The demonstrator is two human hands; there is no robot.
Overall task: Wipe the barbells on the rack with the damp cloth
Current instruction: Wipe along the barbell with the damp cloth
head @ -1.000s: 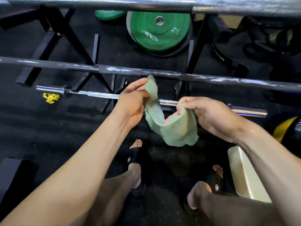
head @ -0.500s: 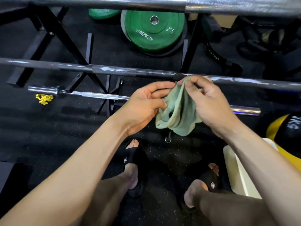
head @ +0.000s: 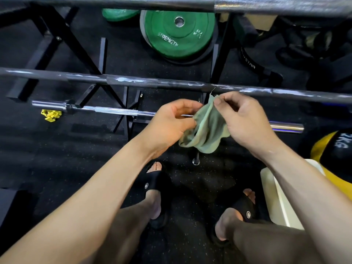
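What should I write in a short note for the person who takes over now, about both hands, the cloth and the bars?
Left hand: grips the green cloth at its left side.
Right hand: pinches the cloth's top corner.
Cloth: bunched between both hands, just below the middle barbell, not on any bar.
Done: cannot tell; white smears show on the middle barbell.
Left: spread the cloth, wipe the middle barbell, top barbell and lower chrome barbell.

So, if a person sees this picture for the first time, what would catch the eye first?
Probably the green cloth at the centre, pinched between the left hand and the right hand. Next, the big green weight plate on the floor at the top, behind the dark barbell that crosses the whole frame.
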